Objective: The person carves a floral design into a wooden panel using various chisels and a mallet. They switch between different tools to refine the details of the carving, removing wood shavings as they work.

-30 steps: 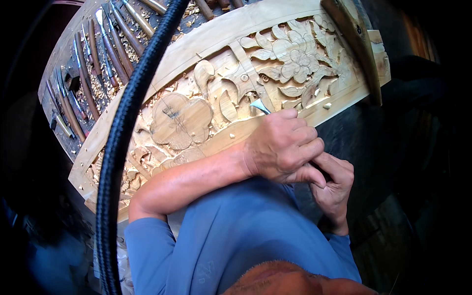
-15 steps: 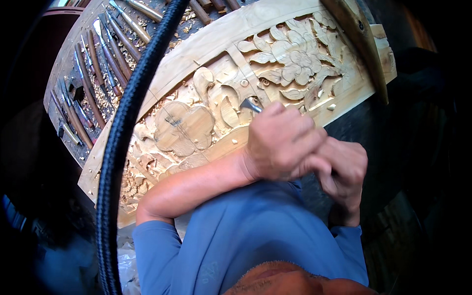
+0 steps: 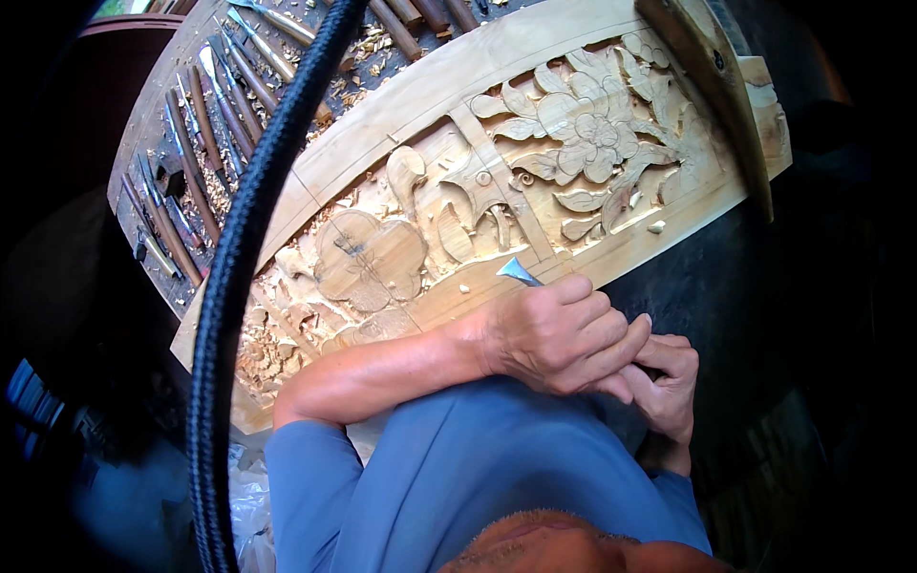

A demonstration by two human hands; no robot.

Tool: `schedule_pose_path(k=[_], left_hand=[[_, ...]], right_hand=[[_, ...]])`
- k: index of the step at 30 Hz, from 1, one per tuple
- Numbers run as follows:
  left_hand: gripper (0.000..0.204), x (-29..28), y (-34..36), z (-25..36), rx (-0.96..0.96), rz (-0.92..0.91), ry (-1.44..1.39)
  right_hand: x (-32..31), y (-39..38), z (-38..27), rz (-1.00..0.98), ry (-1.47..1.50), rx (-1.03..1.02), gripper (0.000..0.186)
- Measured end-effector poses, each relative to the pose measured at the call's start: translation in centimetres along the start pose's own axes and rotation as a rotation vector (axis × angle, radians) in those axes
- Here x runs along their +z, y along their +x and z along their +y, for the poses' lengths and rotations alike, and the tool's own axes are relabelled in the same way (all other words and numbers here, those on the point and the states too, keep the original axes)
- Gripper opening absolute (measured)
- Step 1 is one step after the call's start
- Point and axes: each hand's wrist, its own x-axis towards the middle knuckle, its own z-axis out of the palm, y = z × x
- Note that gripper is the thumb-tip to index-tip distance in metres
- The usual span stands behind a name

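Observation:
My left hand [image 3: 564,334] is closed around a wood carving chisel [image 3: 519,272]. Its flared steel blade sticks out past my fingers, while the handle is hidden. Curled behind it, my right hand [image 3: 667,387] touches the left and grips the rear end of the chisel. The blade is over the near plain border of a pale carved wooden panel [image 3: 659,229]. A flower with leaves in relief [image 3: 590,138] fills the panel's right part. Left of the middle is a smooth, lobed blossom shape [image 3: 371,256] with pencil marks.
Several chisels [image 3: 196,167] with wooden handles lie among shavings on the dark table [image 3: 134,201], beyond the panel. A curved wooden bar [image 3: 716,81] crosses the panel's right end. A black braided cable [image 3: 229,277] runs down through the view at left.
Both hands have moved down toward my body with the chisel. Its blade has left the carved recess near the middle and is now over the near border. The whole view has shifted slightly.

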Motion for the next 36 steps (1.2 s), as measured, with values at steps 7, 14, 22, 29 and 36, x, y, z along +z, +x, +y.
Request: schedule_pose_path(k=[7,14,22,29,36], left_hand=[[0.043,0.1,0.9,0.4,-0.029,0.142,0.226],[0.085,-2.9,-0.7,2.5,-0.716,-0.109,0.519],[0.029,-0.1,-3.8,10.7,-0.467,0.057,-0.027],[0.028,-4.9,-9.2,7.0,-0.833,0.241,0.743],[0.042,-4.5,-9.8,7.4,-0.882,0.068,0.696]], right_hand=[[-2.0,-2.1,1.8,0.231,0.507,0.116,0.034],[-4.2,-3.0,3.8,0.392,0.421,-0.134,0.042],[-4.5,-3.5,4.9,0.233,0.569,-0.175,0.041],[-4.3,-0.9,4.5,0.223,0.567,-0.126,0.040],[-3.7,3.3,3.8,0.127,0.577,-0.170,0.038]])
